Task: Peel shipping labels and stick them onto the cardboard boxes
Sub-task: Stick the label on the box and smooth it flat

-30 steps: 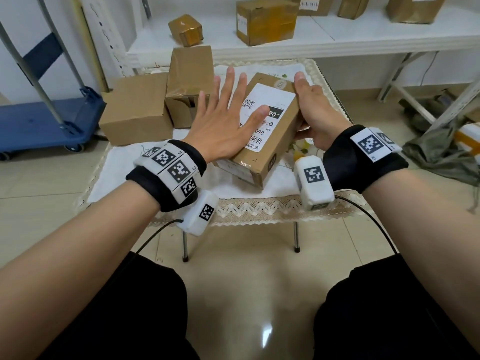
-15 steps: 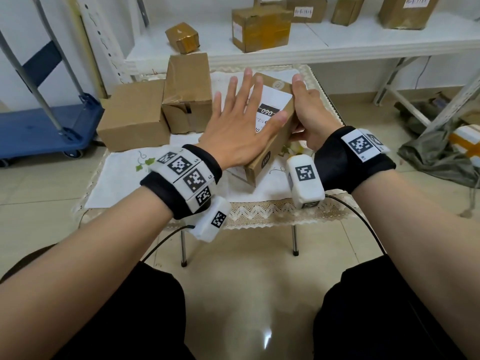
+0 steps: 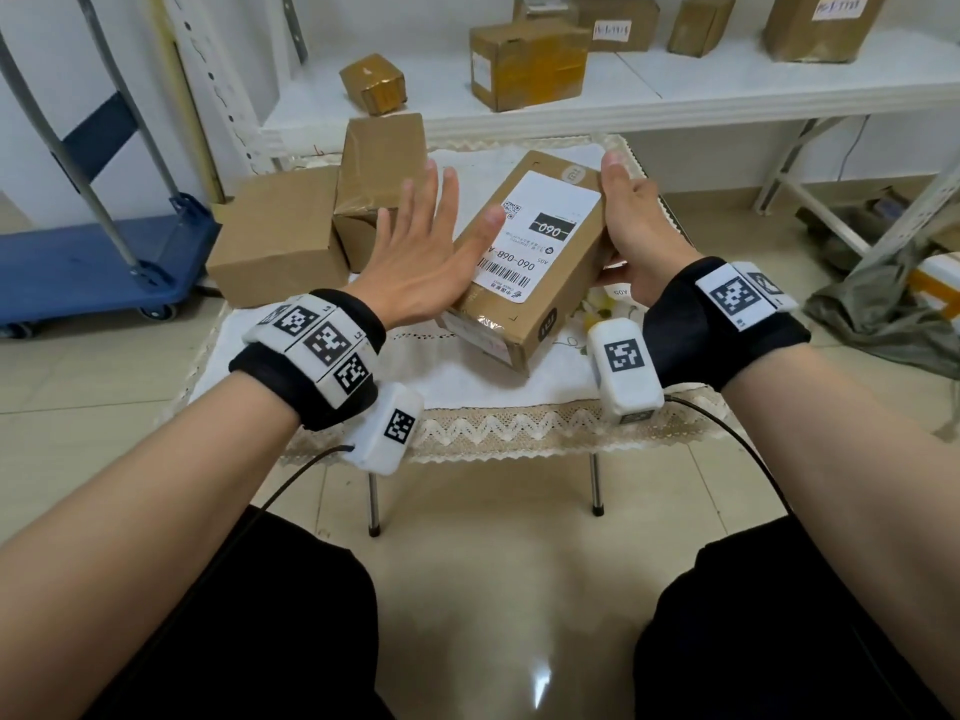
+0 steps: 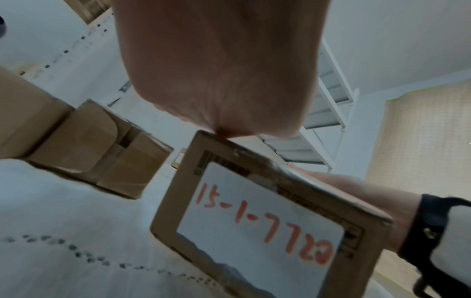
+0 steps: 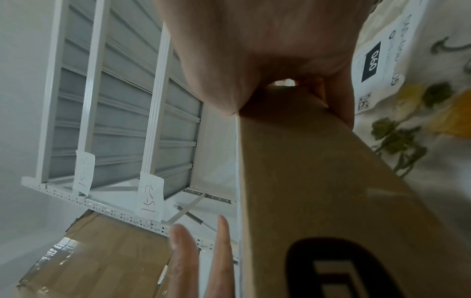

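Note:
A brown cardboard box (image 3: 566,283) lies slanted on the small cloth-covered table (image 3: 467,376), with a white shipping label (image 3: 545,226) stuck on its top face. My left hand (image 3: 415,252) is flat with straight, spread fingers at the box's left edge, and its thumb touches the label. My right hand (image 3: 631,226) grips the box's right side, thumb on the top edge. The left wrist view shows the box's near end (image 4: 168,201) with a white sticker (image 4: 257,217) bearing red handwritten numbers. The right wrist view shows the box's side (image 5: 318,181) under my palm.
Two plain cardboard boxes (image 3: 280,236) (image 3: 379,163) stand at the table's left back. Another printed label sheet (image 5: 377,60) lies on the cloth beside the box. A white shelf (image 3: 675,90) behind holds several boxes. A blue trolley (image 3: 78,267) stands on the left.
My left hand has slid off the label toward the box's left edge, uncovering most of the label. My right hand keeps its hold on the box.

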A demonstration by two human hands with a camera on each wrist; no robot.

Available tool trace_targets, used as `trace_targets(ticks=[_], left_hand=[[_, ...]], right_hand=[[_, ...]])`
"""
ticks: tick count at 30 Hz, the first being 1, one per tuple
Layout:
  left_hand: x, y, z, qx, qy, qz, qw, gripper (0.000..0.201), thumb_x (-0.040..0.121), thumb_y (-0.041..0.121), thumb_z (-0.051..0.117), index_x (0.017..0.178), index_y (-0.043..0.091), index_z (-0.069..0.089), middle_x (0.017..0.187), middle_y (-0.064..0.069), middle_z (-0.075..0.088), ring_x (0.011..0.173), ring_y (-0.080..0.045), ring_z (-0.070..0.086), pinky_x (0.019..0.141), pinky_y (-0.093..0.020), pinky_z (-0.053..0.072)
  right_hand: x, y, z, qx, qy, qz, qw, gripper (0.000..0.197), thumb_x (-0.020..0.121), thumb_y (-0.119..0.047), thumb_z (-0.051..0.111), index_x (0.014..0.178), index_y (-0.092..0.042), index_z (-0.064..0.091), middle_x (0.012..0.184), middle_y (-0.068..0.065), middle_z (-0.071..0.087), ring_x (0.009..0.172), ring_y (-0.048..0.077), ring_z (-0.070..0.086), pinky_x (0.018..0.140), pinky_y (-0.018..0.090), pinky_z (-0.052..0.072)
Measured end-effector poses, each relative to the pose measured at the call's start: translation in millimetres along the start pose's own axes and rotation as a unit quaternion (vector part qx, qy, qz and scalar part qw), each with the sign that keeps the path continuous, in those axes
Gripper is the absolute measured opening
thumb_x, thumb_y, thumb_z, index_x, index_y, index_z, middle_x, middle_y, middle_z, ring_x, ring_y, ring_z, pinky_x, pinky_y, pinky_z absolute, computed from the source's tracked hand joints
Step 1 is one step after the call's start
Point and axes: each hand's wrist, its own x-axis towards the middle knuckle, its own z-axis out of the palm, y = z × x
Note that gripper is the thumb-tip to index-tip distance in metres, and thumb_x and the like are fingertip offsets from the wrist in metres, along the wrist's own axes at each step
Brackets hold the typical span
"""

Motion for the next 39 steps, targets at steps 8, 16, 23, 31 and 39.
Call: trace_targets(ticks=[8,16,23,31,39], left_hand=[[-12.5,43.4,18.7,0.095,0.006,0.138,0.986,0.098,0.089,0.082,0.005,0.16,0.019,-0.019,0.166,0.001,-0.029,0.152,-0.017,-0.029,0.126,-0.05,-0.012],[-20.2,51.9,27.5,0.078,-0.012,0.175,0.981,0.091,0.094,0.076,0.01,0.161,0.021,-0.017,0.167,0.002,-0.028,0.152,-0.016,-0.029,0.126,-0.049,-0.012],[1.5,40.0,-0.2,0.043,0.007,0.117,0.992,0.083,0.1,0.069,0.01,0.16,0.02,-0.019,0.166,0.003,-0.031,0.152,-0.016,-0.029,0.125,-0.049,-0.015],[-12.8,43.5,16.4,0.068,-0.038,0.145,0.986,0.08,0.1,0.07,0.01,0.16,0.025,-0.015,0.167,0.004,-0.027,0.152,-0.014,-0.028,0.126,-0.045,-0.015],[-12.7,29.4,7.5,0.036,-0.032,0.128,0.991,0.081,0.1,0.069,0.01,0.16,0.023,-0.018,0.166,0.003,-0.029,0.152,-0.016,-0.028,0.125,-0.046,-0.015]], right_hand=[[5.4,0.1,4.5,0.028,0.016,0.01,0.999,0.062,0.104,-0.062,0.03,0.146,-0.016,0.029,0.116,-0.001,0.059,0.11,0.024,0.062,0.075,0.039,0.054],[6.9,-1.4,-1.2,0.036,0.047,0.023,0.998,0.07,0.103,-0.064,0.028,0.154,-0.016,0.024,0.134,0.003,0.053,0.112,0.023,0.06,0.072,0.038,0.055],[10.2,1.3,-0.5,0.031,0.003,0.032,0.999,0.08,0.091,-0.077,0.031,0.15,-0.023,0.036,0.13,0.005,0.063,0.109,0.03,0.066,0.066,0.044,0.062],[8.8,2.4,-2.2,0.032,0.001,0.02,0.999,0.071,0.097,-0.071,0.03,0.148,-0.023,0.037,0.125,0.004,0.067,0.107,0.029,0.068,0.08,0.048,0.06],[5.9,2.7,-0.9,0.028,0.009,0.035,0.999,0.069,0.097,-0.071,0.032,0.146,-0.022,0.036,0.125,0.006,0.064,0.11,0.03,0.065,0.075,0.046,0.059]])
